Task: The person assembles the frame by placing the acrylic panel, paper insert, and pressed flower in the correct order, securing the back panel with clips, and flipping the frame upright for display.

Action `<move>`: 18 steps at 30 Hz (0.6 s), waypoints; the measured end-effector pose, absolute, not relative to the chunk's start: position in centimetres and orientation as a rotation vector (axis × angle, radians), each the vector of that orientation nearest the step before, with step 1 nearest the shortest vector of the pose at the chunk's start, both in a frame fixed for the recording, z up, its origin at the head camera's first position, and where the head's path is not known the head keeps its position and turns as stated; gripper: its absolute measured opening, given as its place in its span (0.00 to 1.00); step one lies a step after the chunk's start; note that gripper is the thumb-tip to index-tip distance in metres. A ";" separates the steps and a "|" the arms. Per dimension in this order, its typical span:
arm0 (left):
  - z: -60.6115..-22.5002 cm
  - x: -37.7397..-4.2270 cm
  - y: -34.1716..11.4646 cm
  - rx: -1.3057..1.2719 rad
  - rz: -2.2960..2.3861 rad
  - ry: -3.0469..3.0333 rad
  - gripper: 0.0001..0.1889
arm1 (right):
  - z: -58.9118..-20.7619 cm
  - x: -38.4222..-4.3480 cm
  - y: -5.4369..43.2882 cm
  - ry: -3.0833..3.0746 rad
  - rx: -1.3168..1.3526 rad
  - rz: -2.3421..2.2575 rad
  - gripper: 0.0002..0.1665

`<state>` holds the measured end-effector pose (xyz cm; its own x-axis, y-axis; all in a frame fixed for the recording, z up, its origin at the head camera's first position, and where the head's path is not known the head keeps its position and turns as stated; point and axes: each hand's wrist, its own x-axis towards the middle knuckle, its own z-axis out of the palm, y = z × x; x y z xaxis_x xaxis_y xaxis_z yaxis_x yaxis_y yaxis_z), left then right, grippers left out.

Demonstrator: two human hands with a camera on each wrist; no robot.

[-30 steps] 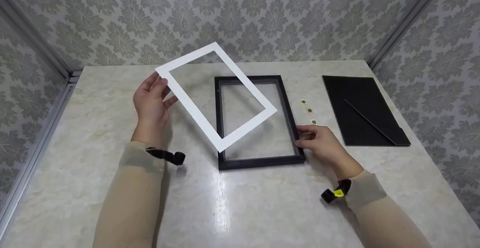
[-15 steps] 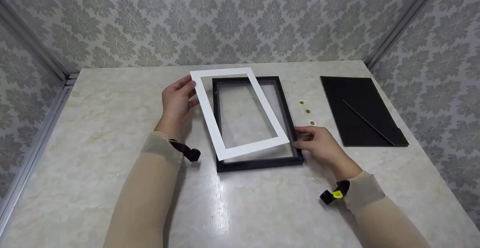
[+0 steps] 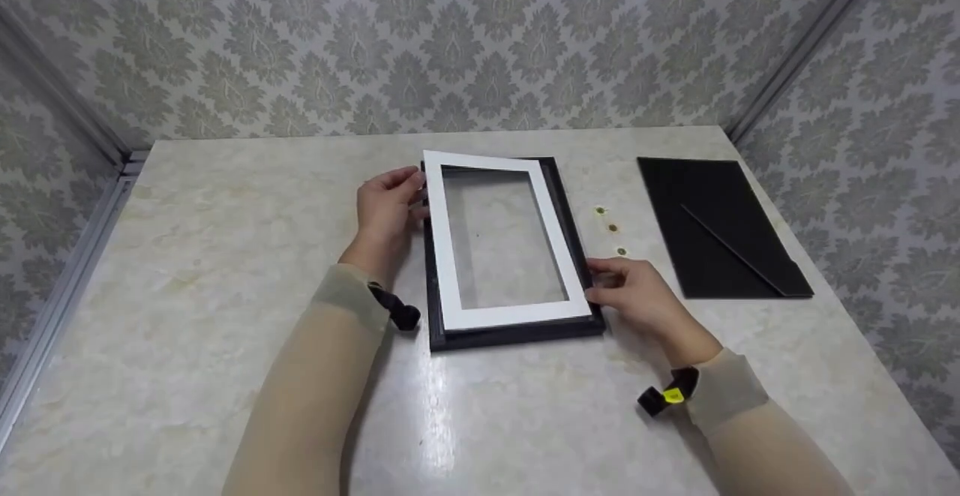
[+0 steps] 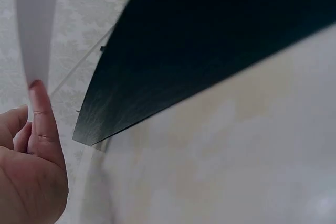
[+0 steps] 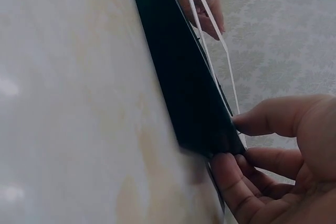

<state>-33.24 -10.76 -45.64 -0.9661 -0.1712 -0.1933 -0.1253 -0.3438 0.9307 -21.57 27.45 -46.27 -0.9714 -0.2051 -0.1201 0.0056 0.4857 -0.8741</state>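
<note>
A white picture mat (image 3: 445, 256) lies slightly askew over a black picture frame (image 3: 517, 333) on the table, its far left corner raised above the frame. My left hand (image 3: 386, 207) pinches the mat near that corner; in the left wrist view a finger touches the white mat (image 4: 37, 24) beside the dark frame side (image 4: 184, 40). My right hand (image 3: 637, 286) grips the frame's right side near the close corner. The right wrist view has its thumb and fingers on the frame (image 5: 178, 77), with a gap between frame and mat.
Three small yellowish-green pieces (image 3: 612, 227) lie right of the frame. Farther right is a black panel (image 3: 731, 211) with a thin dark strip (image 3: 727, 248) across it. A patterned wall (image 3: 480, 46) stands behind the marbled table (image 3: 225, 256).
My left hand has brought the mat rightward and down, turning it until it roughly lines up over the frame. My right hand has stayed on the frame's right side.
</note>
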 end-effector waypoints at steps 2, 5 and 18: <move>-45.7 -33.2 -10.5 0.382 -2.529 -1.798 0.22 | -46.3 -21.5 27.5 2.518 -0.160 -1.489 0.37; -45.6 -33.1 -10.3 0.357 -2.487 -1.905 0.21 | -46.2 -21.6 27.5 2.526 -0.158 -1.479 0.37; -45.9 -32.8 -10.6 0.295 -2.213 -2.203 0.13 | -46.4 -21.7 27.6 2.541 -0.147 -1.455 0.37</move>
